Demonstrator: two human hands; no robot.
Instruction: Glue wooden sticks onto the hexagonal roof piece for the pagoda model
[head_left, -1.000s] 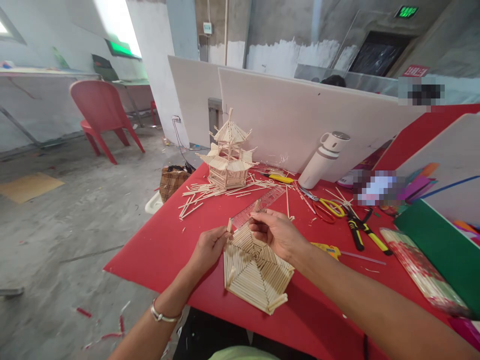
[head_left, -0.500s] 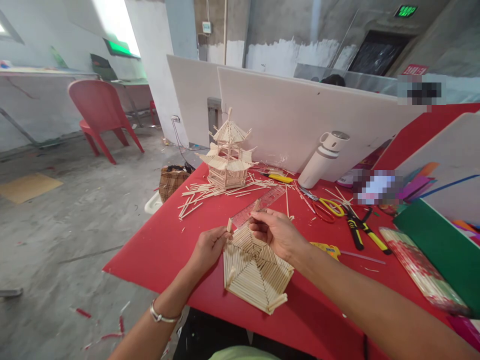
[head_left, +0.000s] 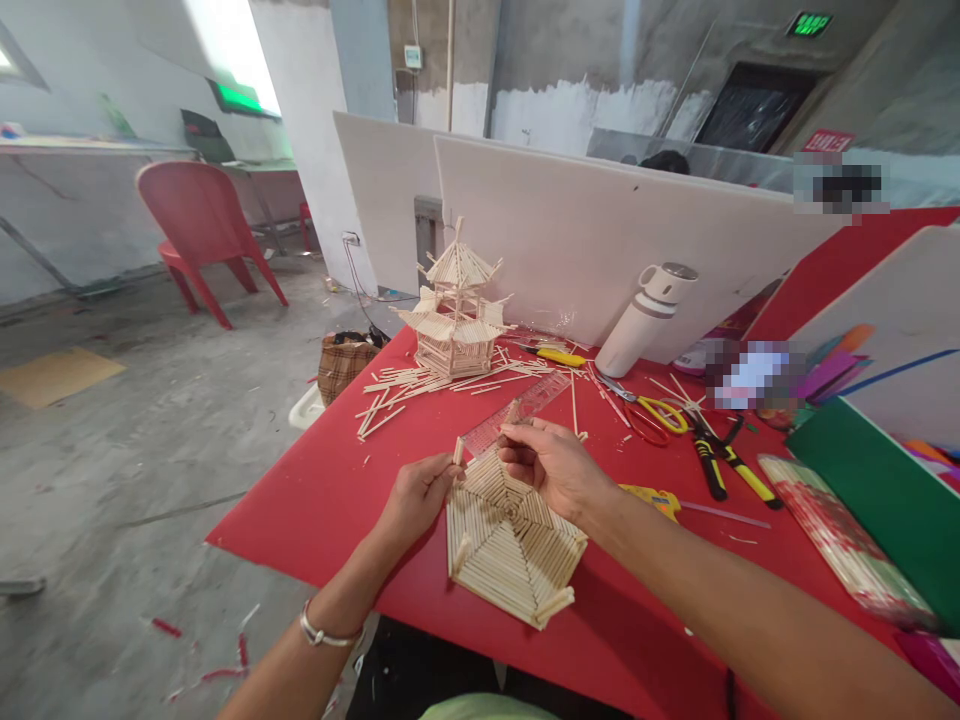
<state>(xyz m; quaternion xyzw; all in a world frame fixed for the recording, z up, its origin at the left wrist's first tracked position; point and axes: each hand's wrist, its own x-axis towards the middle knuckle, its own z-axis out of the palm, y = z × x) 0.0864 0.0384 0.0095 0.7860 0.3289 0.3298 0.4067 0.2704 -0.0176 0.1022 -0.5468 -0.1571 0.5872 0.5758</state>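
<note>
A six-sided panel of thin wooden sticks (head_left: 510, 570), laid in rings, rests on the red table in front of me. Short stick posts rise from several of its corners. With thumb and fingertips, my left hand (head_left: 416, 500) pinches an upright short wooden stick (head_left: 458, 450) at the left corner. My right hand (head_left: 551, 465) is closed over the far side of the panel, its fingertips on another short wooden stick (head_left: 514, 408). The curled fingers partly hide that stick and the panel's far edge. A clear ruler (head_left: 551, 392) lies just beyond the hands.
A stick pagoda model (head_left: 455, 300) stands behind, amid loose sticks (head_left: 390, 395). To the right are a white bottle (head_left: 645, 320), scissors (head_left: 660, 412), black-yellow pliers (head_left: 724, 465), a yellow glue gun (head_left: 652, 500) and a bagged stick bundle (head_left: 844, 535). White boards (head_left: 555, 230) border the table's back.
</note>
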